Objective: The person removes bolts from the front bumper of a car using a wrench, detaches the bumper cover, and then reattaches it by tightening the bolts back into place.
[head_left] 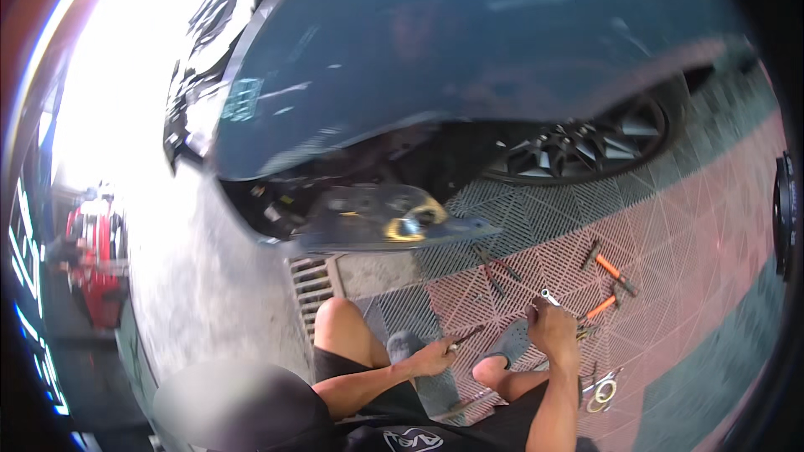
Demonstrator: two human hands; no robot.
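My left hand (429, 358) is closed round a short, dark tool (469, 338), whose exact kind I cannot make out. In my right hand (553, 333) is a silver wrench (548, 296), its ring end standing out past the fingers. Both hands are over my knees and feet, apart from the car. Ahead is the dark blue car body (402, 50). Below its edge, a loose-looking dark panel (368, 222) with a yellowish patch juts out toward me, blurred.
On the red and grey grid floor (670, 234) lie two orange-handled hammers, one farther (615, 272) and one nearer (598, 308), plus dark long-handled tools (494, 269). Tape rolls (605, 391) lie at lower right. Beyond the panel is a wheel (586, 146); a drain grate (314, 283) is left.
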